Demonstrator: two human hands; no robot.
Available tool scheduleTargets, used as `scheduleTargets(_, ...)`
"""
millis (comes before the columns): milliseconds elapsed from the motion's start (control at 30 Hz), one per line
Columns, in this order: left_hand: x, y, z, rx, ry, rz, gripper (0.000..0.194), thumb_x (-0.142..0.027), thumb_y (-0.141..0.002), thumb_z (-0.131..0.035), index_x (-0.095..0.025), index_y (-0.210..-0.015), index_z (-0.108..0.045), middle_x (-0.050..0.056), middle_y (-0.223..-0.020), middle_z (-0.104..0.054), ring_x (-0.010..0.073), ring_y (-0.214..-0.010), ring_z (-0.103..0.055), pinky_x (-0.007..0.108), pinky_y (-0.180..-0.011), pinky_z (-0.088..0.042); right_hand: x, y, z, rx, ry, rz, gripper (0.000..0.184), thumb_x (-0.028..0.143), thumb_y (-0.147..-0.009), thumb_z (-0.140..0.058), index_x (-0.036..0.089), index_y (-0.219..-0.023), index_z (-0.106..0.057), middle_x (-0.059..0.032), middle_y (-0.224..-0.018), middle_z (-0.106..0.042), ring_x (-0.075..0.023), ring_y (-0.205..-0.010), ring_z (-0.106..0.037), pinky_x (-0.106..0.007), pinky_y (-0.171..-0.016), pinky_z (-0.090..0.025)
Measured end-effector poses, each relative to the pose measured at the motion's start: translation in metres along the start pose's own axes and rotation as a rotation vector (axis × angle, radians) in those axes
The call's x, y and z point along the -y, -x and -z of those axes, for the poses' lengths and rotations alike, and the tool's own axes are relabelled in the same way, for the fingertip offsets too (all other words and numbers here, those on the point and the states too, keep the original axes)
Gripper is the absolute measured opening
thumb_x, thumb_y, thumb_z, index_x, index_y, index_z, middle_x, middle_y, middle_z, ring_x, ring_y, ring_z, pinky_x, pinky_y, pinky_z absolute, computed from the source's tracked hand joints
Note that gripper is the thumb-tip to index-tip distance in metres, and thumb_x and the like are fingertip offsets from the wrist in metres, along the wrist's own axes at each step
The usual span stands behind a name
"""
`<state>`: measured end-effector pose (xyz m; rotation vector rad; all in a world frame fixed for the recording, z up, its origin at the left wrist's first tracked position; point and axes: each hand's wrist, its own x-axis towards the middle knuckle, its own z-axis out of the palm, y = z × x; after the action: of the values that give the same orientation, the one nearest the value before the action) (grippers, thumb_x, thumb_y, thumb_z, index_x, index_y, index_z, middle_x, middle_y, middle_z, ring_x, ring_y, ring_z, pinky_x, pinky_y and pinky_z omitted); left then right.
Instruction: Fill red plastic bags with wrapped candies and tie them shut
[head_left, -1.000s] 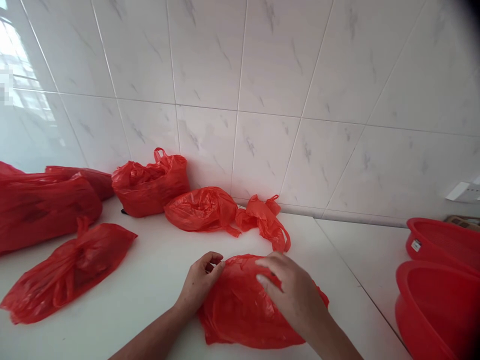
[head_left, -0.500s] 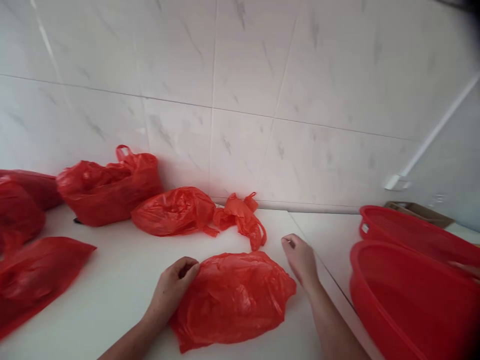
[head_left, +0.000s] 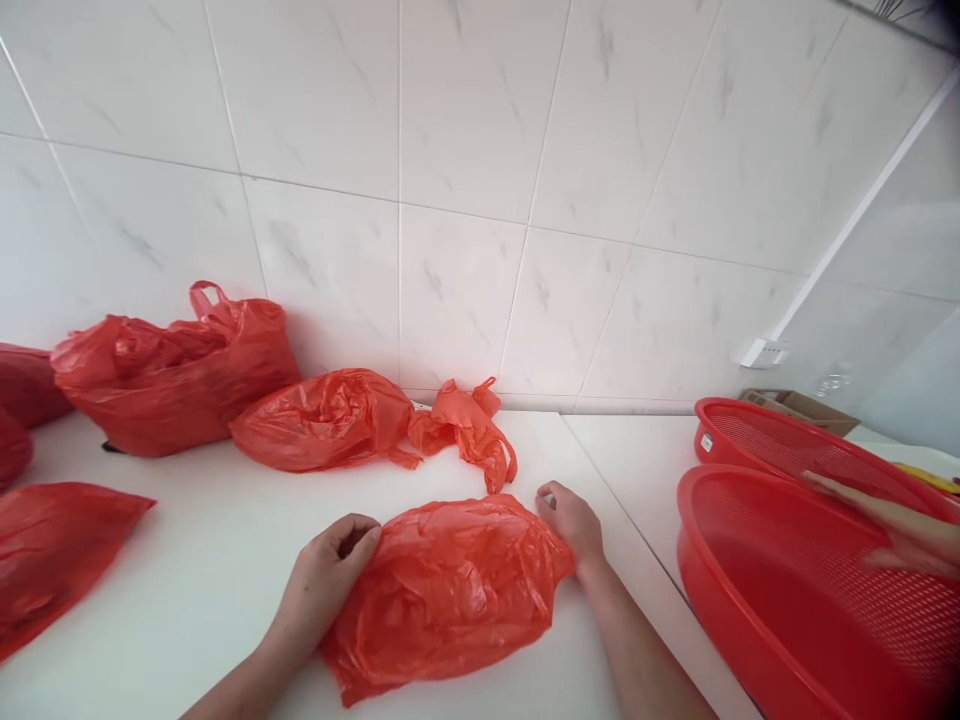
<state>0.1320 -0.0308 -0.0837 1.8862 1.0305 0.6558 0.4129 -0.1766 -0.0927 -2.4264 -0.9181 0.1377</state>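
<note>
A crinkled red plastic bag (head_left: 450,600) lies flat on the white table before me. My left hand (head_left: 330,560) is closed at its left edge, thumb against the curled fingers, with the film running into the grip. At the bag's far right side, my right hand (head_left: 571,520) has its fingers curled in toward the thumb. Its wrist is against the bag's right corner; whether film is between the fingertips I cannot make out. Just beyond the bag lies a crumpled red bag with loop handles (head_left: 472,430), beside a puffed red bag (head_left: 322,420).
A full red bag (head_left: 180,375) stands against the tiled wall; another red bag (head_left: 60,550) lies at left. Two red plastic baskets (head_left: 705,510) sit at right, where another person's hand (head_left: 892,520) reaches in. Behind them is a cardboard box (head_left: 806,408).
My right hand has come in from beside the bag to its far right corner. My left hand stays at the left edge. The other person's hand reaches further over the baskets. The view has shifted.
</note>
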Motion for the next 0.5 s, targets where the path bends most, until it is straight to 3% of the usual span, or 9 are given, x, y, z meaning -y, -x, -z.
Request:
scheduleTargets(333, 0.0015, -0.0009, -0.0006, 0.023, -0.007, 0.001, 0.026, -0.045, -0.083, -0.046, -0.024, -0.078, -0.061, -0.002, -0.080, -0.068, 0.0198, -0.076, -0.062, 0.028, -0.068, -0.045, -0.0021, 0.0023, -0.0045, -0.058, 0.018, 0.031, 0.021, 0.030, -0.085, -0.041, 0.025, -0.090, -0.062, 0.0009, -0.081, -0.065, -0.0128, -0.071, -0.058, -0.024, -0.059, -0.034)
scheduleTargets(500, 0.0034, -0.0013, -0.0007, 0.029, -0.008, 0.004, 0.027, -0.045, -0.084, -0.045, -0.024, -0.079, -0.061, 0.000, -0.082, -0.068, 0.0207, -0.077, -0.061, 0.029, -0.068, -0.045, -0.0039, 0.0011, -0.0064, -0.216, 0.042, 0.035, 0.033, 0.028, -0.087, -0.036, 0.022, -0.112, -0.057, -0.0038, -0.099, -0.062, -0.0152, -0.083, -0.059, -0.026, -0.068, -0.041)
